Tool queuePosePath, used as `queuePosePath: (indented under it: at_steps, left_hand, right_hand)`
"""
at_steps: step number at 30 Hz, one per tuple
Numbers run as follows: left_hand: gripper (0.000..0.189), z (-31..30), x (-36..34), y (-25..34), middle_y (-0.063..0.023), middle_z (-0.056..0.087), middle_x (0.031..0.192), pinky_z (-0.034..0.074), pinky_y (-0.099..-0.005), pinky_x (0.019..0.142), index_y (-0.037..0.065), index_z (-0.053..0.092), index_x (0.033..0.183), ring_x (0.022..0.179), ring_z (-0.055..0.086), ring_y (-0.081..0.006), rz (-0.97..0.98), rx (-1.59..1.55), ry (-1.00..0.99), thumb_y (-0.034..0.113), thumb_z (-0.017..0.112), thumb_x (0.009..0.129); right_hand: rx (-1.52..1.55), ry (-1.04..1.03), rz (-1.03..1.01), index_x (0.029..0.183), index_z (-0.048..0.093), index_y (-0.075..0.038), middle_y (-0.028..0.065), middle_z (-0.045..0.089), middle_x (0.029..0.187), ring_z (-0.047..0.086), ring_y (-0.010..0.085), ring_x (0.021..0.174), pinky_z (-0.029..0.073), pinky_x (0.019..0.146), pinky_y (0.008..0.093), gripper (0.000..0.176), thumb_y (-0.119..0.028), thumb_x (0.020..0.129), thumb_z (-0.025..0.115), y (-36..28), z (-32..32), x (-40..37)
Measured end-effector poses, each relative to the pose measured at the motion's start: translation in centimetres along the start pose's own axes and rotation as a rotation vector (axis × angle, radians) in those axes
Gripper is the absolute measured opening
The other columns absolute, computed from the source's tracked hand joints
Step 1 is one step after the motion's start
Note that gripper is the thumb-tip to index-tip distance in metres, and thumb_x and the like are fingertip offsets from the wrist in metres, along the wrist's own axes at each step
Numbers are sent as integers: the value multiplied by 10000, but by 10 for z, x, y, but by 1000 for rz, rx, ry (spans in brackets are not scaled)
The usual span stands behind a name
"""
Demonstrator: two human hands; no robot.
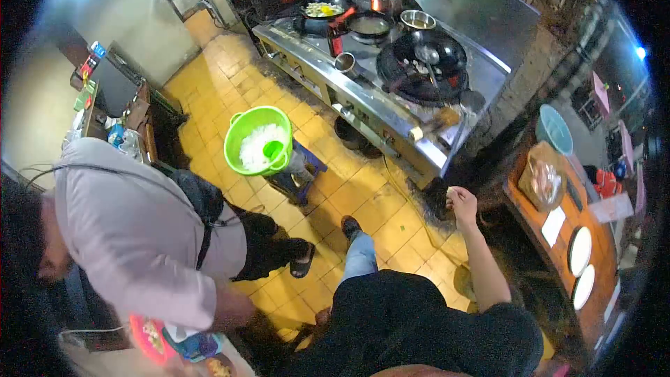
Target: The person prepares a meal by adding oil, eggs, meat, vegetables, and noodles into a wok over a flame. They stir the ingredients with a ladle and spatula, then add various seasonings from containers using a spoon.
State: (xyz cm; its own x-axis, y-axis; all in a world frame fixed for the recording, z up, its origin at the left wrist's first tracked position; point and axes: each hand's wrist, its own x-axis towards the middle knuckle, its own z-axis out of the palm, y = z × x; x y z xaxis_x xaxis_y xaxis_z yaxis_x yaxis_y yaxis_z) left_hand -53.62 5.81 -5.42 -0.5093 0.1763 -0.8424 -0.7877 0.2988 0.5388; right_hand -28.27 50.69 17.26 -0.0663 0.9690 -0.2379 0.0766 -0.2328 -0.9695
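My right hand [462, 208] is raised to the right of the stove's front corner, with the fingers curled together. Whatever it may hold is too small to make out. Only a small part of my left hand [322, 316] shows low beside my black shirt, and its fingers are hidden. Nearest the right hand, a brush with a pale handle end [417, 133] lies on the stove's edge. A large black wok [399, 78] with a ladle [428, 56] in it sits on the stove behind.
A co-worker in a light top [132, 216] bends at the left. A green basket [235, 157] of white food stands on a stool in the yellow-tiled aisle. White plates [581, 251] and a bagged item [543, 180] lie on the wooden table at right.
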Motion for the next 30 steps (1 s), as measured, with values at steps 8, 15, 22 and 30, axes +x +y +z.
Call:
queuePosePath:
  at_steps: [8,15,22,30]
  left_hand:
    - [212,93,70,93,-26,541,680,398,-300,482,45,584,842,591,516,-166,105,-13,-7,241,506,863]
    - [205,114,85,151,-35,551,672,399,-291,455,32,582,866,544,520,-170,130,-13,220,221,503,860]
    - [167,141,103,245,-11,429,563,315,-251,366,83,500,692,431,445,-144,81,-6,-26,157,509,841]
    - [325,403,109,508,-87,582,888,446,-290,745,-13,525,1058,853,548,-143,752,647,-394,199,607,825]
  right_hand:
    - [305,-76,46,864,574,-22,26,538,709,496,109,636,383,578,223,100,-105,842,522,-79,95,145]
    - [146,82,-395,917,611,-8,27,578,728,510,71,599,404,509,205,142,-125,859,553,-194,161,310]
    - [-1210,61,-700,1048,579,-58,206,601,911,570,381,837,460,745,401,279,-221,830,523,-110,152,486]
    - [-1579,-107,189,1122,495,36,268,564,1031,549,370,989,446,818,415,520,-330,766,590,-97,106,397]
